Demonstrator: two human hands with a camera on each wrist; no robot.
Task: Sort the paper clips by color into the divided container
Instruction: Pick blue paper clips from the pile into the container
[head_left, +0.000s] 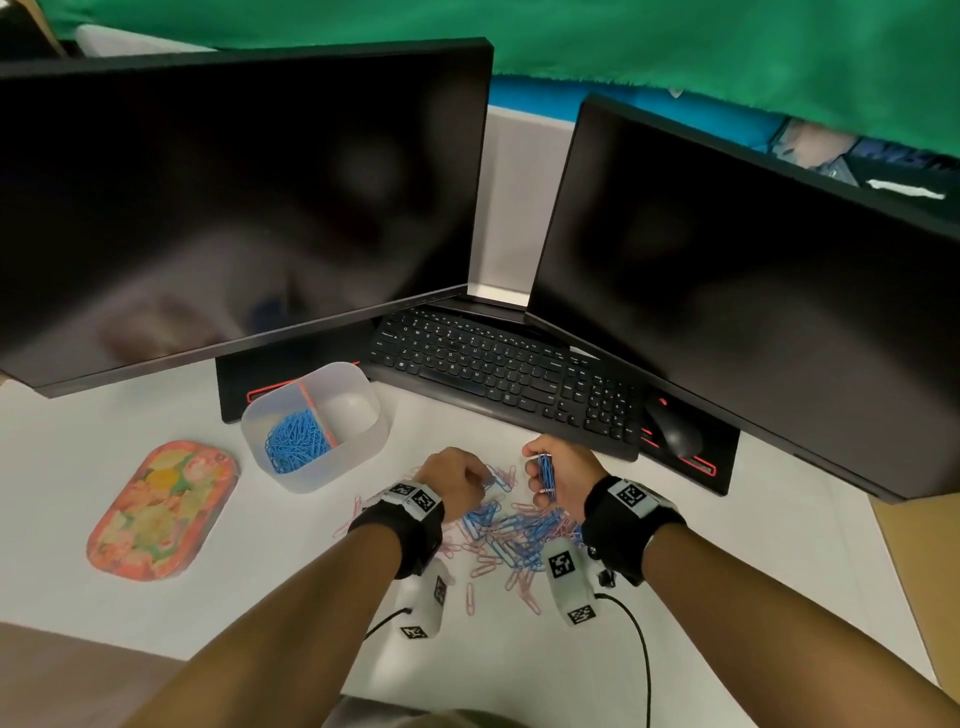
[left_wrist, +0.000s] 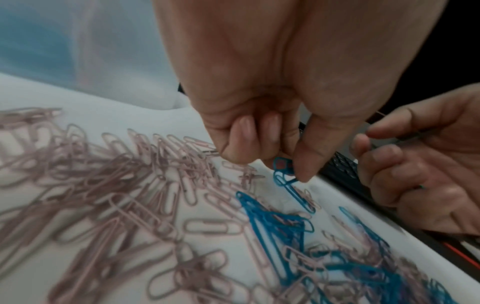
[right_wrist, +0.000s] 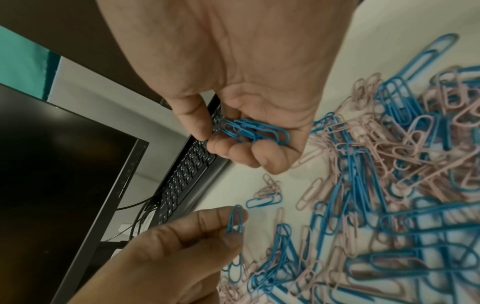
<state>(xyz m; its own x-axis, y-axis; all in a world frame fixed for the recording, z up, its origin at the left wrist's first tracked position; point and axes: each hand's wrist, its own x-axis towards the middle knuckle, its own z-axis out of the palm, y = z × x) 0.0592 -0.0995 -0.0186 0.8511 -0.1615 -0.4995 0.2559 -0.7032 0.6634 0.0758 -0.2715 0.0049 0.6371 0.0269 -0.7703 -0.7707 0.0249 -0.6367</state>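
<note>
A heap of blue and pink paper clips (head_left: 511, 535) lies on the white desk between my wrists. My left hand (head_left: 457, 480) pinches one blue clip (left_wrist: 283, 171) between thumb and fingertips, just above the heap; the same blue clip (right_wrist: 235, 220) shows in the right wrist view. My right hand (head_left: 558, 475) grips a bundle of blue clips (head_left: 545, 473), held upright in curled fingers; the bundle (right_wrist: 253, 130) lies across its palm. The translucent divided container (head_left: 317, 423) stands to the left, with blue clips (head_left: 296, 439) in its left compartment; the right compartment looks bare.
A black keyboard (head_left: 509, 371) and mouse (head_left: 672, 428) lie just beyond the hands, under two dark monitors (head_left: 234, 208). A floral oval tray (head_left: 163, 509) rests at the left. Wrist-camera cables (head_left: 641, 654) trail toward the desk's near edge.
</note>
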